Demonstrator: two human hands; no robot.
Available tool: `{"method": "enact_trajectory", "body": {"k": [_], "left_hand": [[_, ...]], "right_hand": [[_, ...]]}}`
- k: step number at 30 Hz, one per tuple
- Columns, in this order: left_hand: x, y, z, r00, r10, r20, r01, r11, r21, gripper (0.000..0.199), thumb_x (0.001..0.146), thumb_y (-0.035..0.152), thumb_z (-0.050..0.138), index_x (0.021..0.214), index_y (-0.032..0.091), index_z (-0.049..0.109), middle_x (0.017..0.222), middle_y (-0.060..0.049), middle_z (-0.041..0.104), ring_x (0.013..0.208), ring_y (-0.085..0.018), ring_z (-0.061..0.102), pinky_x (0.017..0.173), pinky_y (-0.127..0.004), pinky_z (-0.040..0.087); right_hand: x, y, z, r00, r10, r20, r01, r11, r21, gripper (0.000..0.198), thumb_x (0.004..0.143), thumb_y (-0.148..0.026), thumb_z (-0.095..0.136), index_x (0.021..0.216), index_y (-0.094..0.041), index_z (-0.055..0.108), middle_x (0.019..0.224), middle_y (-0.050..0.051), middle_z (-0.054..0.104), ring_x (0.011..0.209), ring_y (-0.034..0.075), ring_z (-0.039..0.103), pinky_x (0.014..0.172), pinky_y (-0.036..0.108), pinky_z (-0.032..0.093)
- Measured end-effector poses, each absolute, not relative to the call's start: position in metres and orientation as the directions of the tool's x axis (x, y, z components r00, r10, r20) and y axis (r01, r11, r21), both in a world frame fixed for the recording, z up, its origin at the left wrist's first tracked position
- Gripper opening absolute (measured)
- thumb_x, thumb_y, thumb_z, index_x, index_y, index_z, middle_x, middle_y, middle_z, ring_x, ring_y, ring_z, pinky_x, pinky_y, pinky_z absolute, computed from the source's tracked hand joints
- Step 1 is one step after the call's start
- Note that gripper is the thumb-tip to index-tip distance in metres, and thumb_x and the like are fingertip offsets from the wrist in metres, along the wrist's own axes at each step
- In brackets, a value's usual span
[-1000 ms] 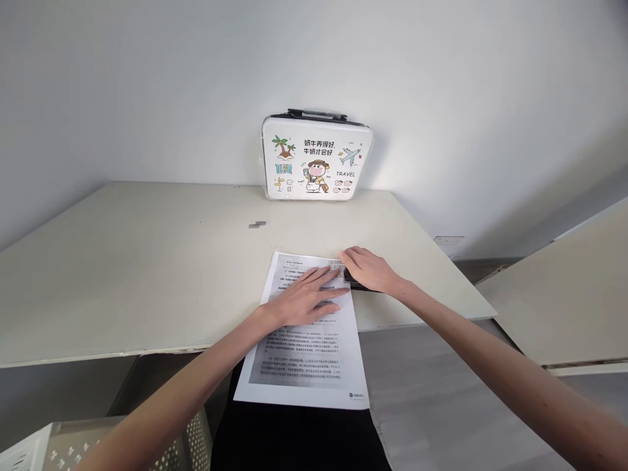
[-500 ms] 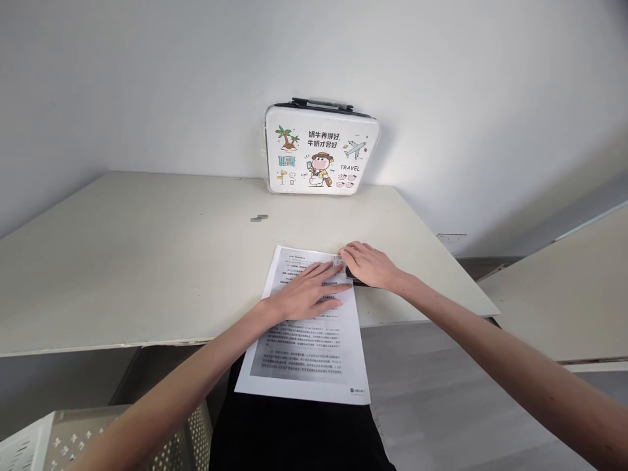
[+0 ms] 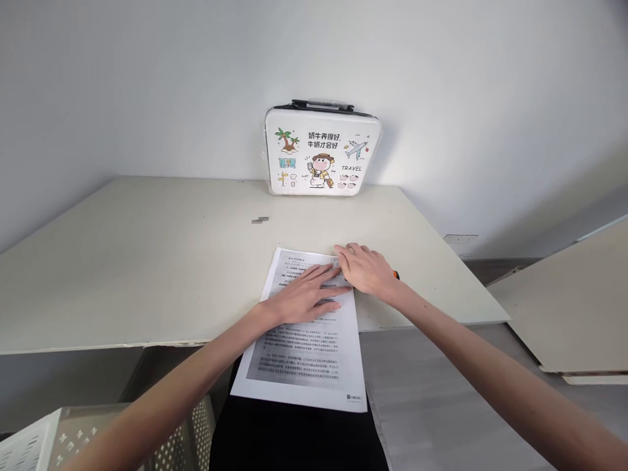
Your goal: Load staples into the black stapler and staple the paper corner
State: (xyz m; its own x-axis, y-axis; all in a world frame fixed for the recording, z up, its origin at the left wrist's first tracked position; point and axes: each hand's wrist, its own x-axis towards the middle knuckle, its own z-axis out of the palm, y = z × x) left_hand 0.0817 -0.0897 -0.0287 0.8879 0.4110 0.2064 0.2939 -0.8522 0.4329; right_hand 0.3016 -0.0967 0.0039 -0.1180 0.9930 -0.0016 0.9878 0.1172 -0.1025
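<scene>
Relation of the right hand [image 3: 367,269] to the right border of a printed paper [image 3: 299,353]. The paper crosses the near edge of the tabletop [image 3: 147,275]: its upper part rests on the surface, its lower part extends beyond the edge. Its long axis runs from the near edge toward the far edge, slightly oblique. The right thumb and forefinger lie at the paper's upper right corner. Beyond the right wrist, toward the tabletop's near right corner, shows the tip of a black-and-orange object [image 3: 396,275]; the remainder is hidden beneath the palm, so its long axis cannot be read with certainty. Of the two hands, the right is the nearer to this object.

Left hand [image 3: 307,296]: palm down on the paper, fingers spread and extended toward its right border, grasping nothing. Right hand: palm down, back uppermost, fingers bent and pointing leftward; how firmly they close on the object cannot be told. The forearms converge from the lower left and lower right.
</scene>
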Motion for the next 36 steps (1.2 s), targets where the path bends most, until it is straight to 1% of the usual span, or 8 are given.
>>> {"method": "enact_trajectory", "body": {"k": [5, 8, 12, 18, 22, 26, 30, 36], "left_hand": [[0.068, -0.089, -0.025, 0.89, 0.428, 0.159, 0.333, -0.847, 0.414, 0.049, 0.109, 0.051, 0.046, 0.157, 0.041, 0.048, 0.175, 0.006, 0.018, 0.162, -0.031, 0.015, 0.132, -0.054, 0.017], [0.057, -0.088, -0.022, 0.878, 0.462, 0.126, 0.38, -0.833, 0.402, 0.05, 0.11, 0.053, 0.042, 0.158, 0.039, 0.047, 0.175, 0.005, 0.021, 0.162, -0.03, 0.016, 0.133, -0.053, 0.017], [0.049, -0.085, -0.017, 0.859, 0.502, 0.1, 0.439, -0.824, 0.359, 0.049, 0.111, 0.052, 0.041, 0.156, 0.037, 0.051, 0.174, 0.002, 0.026, 0.162, -0.029, 0.019, 0.132, -0.053, 0.02], [0.025, -0.1, -0.004, 0.799, 0.587, 0.132, 0.541, -0.797, 0.27, 0.051, 0.111, 0.049, 0.043, 0.158, 0.032, 0.048, 0.172, -0.001, 0.032, 0.161, -0.028, 0.024, 0.132, -0.053, 0.023], [-0.024, -0.127, 0.006, 0.756, 0.648, 0.092, 0.613, -0.75, 0.248, 0.053, 0.11, 0.045, 0.047, 0.162, 0.037, 0.039, 0.173, 0.002, 0.031, 0.16, -0.03, 0.025, 0.129, -0.056, 0.03], [-0.061, -0.149, 0.009, 0.767, 0.641, 0.041, 0.622, -0.757, 0.203, 0.063, 0.109, 0.043, 0.049, 0.167, 0.04, 0.025, 0.175, 0.002, 0.02, 0.161, -0.032, 0.022, 0.129, -0.056, 0.028], [-0.047, -0.148, 0.004, 0.773, 0.635, -0.01, 0.626, -0.76, 0.174, 0.069, 0.108, 0.048, 0.049, 0.168, 0.041, 0.015, 0.176, 0.002, 0.013, 0.162, -0.034, 0.015, 0.131, -0.059, 0.016], [0.055, -0.099, -0.011, 0.764, 0.646, -0.012, 0.621, -0.73, 0.286, 0.066, 0.107, 0.059, 0.044, 0.167, 0.042, 0.023, 0.176, 0.001, 0.013, 0.162, -0.035, 0.009, 0.13, -0.062, 0.0]], "right_hand": [[0.334, -0.117, 0.008, -0.137, 0.978, 0.155, 0.899, 0.189, -0.395, 0.05, 0.111, -0.041, 0.016, 0.123, -0.028, 0.063, 0.13, 0.008, 0.07, 0.118, 0.027, 0.065, 0.096, 0.042, 0.05], [0.355, -0.135, 0.002, -0.16, 0.97, 0.181, 0.858, 0.228, -0.461, 0.043, 0.11, -0.049, 0.027, 0.114, -0.028, 0.064, 0.124, 0.007, 0.072, 0.114, 0.027, 0.066, 0.098, 0.042, 0.05], [0.377, -0.15, -0.016, -0.15, 0.978, 0.147, 0.815, 0.206, -0.542, 0.036, 0.102, -0.057, 0.048, 0.121, -0.029, 0.061, 0.127, 0.007, 0.071, 0.114, 0.028, 0.066, 0.098, 0.042, 0.052], [0.391, -0.153, -0.035, -0.043, 0.987, 0.157, 0.716, 0.14, -0.684, 0.041, 0.095, -0.064, 0.06, 0.113, -0.027, 0.064, 0.109, 0.006, 0.074, 0.096, 0.027, 0.069, 0.077, 0.037, 0.055], [0.394, -0.153, -0.033, -0.012, 0.981, 0.191, 0.648, 0.154, -0.746, 0.04, 0.094, -0.064, 0.063, 0.108, -0.026, 0.066, 0.104, 0.006, 0.075, 0.089, 0.025, 0.068, 0.067, 0.033, 0.052], [0.394, -0.154, -0.031, 0.045, 0.968, 0.248, 0.59, 0.175, -0.788, 0.035, 0.095, -0.058, 0.065, 0.107, -0.025, 0.067, 0.103, 0.006, 0.074, 0.089, 0.024, 0.067, 0.064, 0.031, 0.051], [0.391, -0.159, -0.029, 0.096, 0.952, 0.291, 0.553, 0.192, -0.811, 0.033, 0.095, -0.056, 0.065, 0.106, -0.025, 0.068, 0.101, 0.006, 0.073, 0.089, 0.024, 0.065, 0.057, 0.029, 0.05], [0.396, -0.181, -0.014, 0.111, 0.918, 0.382, 0.569, 0.256, -0.782, 0.031, 0.096, -0.055, 0.064, 0.106, -0.026, 0.066, 0.099, 0.007, 0.071, 0.085, 0.023, 0.062, 0.047, 0.027, 0.043]]}}
